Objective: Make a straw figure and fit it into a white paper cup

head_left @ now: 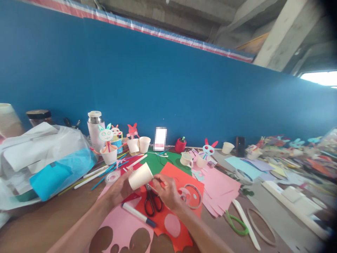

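A plain white paper cup (pixel 140 176) lies tilted in my left hand (pixel 121 187), its fingers wrapped round the side and base. Close to the cup's rim is my right hand (pixel 167 191), fingers pinched together; a thin pale strip or stick seems to be in them, too blurred to name. Below the cup, black-handled scissors (pixel 150 208) rest on red paper (pixel 168 172). A white marker with a dark cap (pixel 139 215) lies across pink paper (pixel 116 225) with round holes cut out. A roll of clear tape (pixel 193 196) is right of my right hand.
Cups with paper animal figures (pixel 108 154) stand at the back left, by a thermos (pixel 96 130). A plastic bag (pixel 47 165) fills the left side. Pink sheets (pixel 221 182), a green pipe cleaner loop (pixel 238 228) and a white power strip (pixel 292 207) lie rightward. A blue partition (pixel 168 77) closes the back.
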A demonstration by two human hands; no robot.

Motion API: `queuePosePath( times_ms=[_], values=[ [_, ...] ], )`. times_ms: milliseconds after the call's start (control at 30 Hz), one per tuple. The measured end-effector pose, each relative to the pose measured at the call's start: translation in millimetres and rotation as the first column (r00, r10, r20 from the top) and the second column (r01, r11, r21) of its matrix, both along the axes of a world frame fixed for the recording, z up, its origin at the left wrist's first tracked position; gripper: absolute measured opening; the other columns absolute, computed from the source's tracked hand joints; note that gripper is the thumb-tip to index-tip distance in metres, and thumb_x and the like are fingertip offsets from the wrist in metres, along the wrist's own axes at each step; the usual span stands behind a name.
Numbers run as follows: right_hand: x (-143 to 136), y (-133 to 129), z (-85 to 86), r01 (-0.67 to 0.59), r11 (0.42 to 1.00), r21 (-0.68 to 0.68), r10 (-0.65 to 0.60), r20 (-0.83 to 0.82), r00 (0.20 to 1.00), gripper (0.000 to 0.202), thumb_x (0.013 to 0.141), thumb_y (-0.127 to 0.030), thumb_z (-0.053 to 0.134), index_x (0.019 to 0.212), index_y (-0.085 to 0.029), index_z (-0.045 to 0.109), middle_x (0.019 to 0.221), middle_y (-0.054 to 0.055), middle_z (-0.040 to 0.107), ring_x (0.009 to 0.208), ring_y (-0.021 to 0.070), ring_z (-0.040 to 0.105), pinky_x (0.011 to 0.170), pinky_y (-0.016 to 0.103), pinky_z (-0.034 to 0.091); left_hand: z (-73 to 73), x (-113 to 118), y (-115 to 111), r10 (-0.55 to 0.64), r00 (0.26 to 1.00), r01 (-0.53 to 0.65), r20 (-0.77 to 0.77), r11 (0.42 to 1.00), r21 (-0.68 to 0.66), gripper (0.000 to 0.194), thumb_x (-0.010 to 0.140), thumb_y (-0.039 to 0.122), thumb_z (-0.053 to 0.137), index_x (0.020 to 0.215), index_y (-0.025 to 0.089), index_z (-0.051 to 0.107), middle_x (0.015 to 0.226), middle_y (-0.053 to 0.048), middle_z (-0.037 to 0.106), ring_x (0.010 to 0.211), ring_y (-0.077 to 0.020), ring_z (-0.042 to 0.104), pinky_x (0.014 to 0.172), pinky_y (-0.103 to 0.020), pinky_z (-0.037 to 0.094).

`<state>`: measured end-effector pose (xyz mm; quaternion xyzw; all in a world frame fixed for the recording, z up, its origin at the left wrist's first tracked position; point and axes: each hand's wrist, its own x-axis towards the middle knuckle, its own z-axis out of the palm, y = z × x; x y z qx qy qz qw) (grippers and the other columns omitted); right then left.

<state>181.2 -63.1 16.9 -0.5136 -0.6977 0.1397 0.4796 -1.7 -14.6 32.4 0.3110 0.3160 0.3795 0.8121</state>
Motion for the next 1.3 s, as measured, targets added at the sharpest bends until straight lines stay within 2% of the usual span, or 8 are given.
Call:
queuePosePath(
  times_ms=[200,333,500,633,800,1000,1100,1300],
  values=[
    [1.1,-1.4,2.0,-0.002,1.0,0.005,0.002,0.052,0.999,0.019,0.085,-0.028,0.046,0.096,-0.022,0.061,0.085,0.002,0.066,0.079,0.0145,0.059,0.074,0.024,0.044,-5.2,-4.3,2.0,-0.01,0.999,0.01,-0.05,1.0,-0.005,0.031,0.072,0.024,0.065,0.097,0.011,0.054,0.08,-0.011,0.067,0.067,-0.0219,0.065,0.063,-0.038,0.054],
    [2.4,-1.2,5.0,0.042,0.999,-0.018,-0.039,0.156,0.987,0.04,0.078,-0.036,0.057,0.114,-0.02,0.052,0.098,0.006,0.063,0.089,0.0182,0.057,0.078,0.028,0.042,-8.9,-4.2,4.6,0.086,0.996,-0.086,0.006,0.996,-0.035,0.023,0.072,0.02,0.064,0.09,0.011,0.054,0.07,-0.006,0.065,0.059,-0.0182,0.063,0.052,-0.03,0.053],
    [2.7,1.2,-5.6,0.064,0.986,-0.155,0.002,0.389,0.921,0.024,0.082,-0.034,0.052,0.102,-0.024,0.059,0.081,0.002,0.067,0.071,0.016,0.06,0.06,0.023,0.038,-6.5,-3.5,6.3,0.124,0.991,-0.121,0.053,0.991,-0.051,0.017,0.072,0.016,0.062,0.087,0.01,0.055,0.066,-0.006,0.064,0.057,-0.0183,0.062,0.048,-0.03,0.052],
    [5.9,2.6,-8.7,0.093,0.99,-0.107,-0.034,0.455,0.89,0.023,0.089,-0.03,0.04,0.087,-0.026,0.063,0.073,-0.001,0.068,0.064,0.0132,0.061,0.053,0.022,0.032,-6.6,-4.0,6.8,0.15,0.987,-0.146,0.056,0.987,-0.062,0.019,0.07,0.013,0.063,0.087,0.011,0.056,0.067,-0.005,0.064,0.059,-0.0189,0.063,0.05,-0.031,0.053],
    [21.3,7.3,-1.2,0.171,0.984,-0.049,-0.136,0.416,0.899,0.029,0.09,-0.028,0.038,0.078,-0.022,0.063,0.062,-0.001,0.064,0.054,0.011,0.056,0.05,0.022,0.029,-11.2,-4.9,7.3,0.197,0.979,-0.193,0.059,0.979,-0.062,0.026,0.068,0.011,0.063,0.094,0.011,0.057,0.073,-0.006,0.065,0.066,-0.0203,0.064,0.054,-0.031,0.055],
    [41.2,12.1,-2.3,0.185,0.98,-0.069,-0.152,0.338,0.929,0.028,0.091,-0.032,0.035,0.087,-0.022,0.061,0.058,-0.002,0.059,0.049,0.011,0.053,0.047,0.021,0.03,-19.0,-6.4,12.3,0.228,0.973,-0.229,0.043,0.973,0.013,0.022,0.07,0.012,0.063,0.092,0.01,0.06,0.078,-0.009,0.067,0.07,-0.0215,0.065,0.061,-0.034,0.056],
    [47.9,9.2,-8.7,0.203,0.976,-0.077,-0.178,0.245,0.953,0.025,0.09,-0.033,0.036,0.095,-0.02,0.056,0.056,-0.002,0.056,0.047,0.0114,0.05,0.046,0.021,0.031,-16.1,-5.7,12.2,0.212,0.976,-0.215,0.053,0.976,0.041,0.025,0.072,0.012,0.062,0.097,0.01,0.061,0.081,-0.01,0.068,0.073,-0.0229,0.066,0.064,-0.035,0.057],
    [53.2,1.2,-16.4,0.151,0.988,-0.028,-0.146,0.128,0.981,0.018,0.089,-0.032,0.04,0.087,-0.022,0.055,0.065,-0.001,0.059,0.054,0.0113,0.053,0.052,0.022,0.037,-6.5,0.1,8.7,0.224,0.973,-0.224,0.062,0.975,-0.003,0.043,0.072,0.006,0.058,0.115,0.01,0.054,0.092,-0.013,0.068,0.082,-0.0263,0.066,0.069,-0.038,0.056]
  ],
)
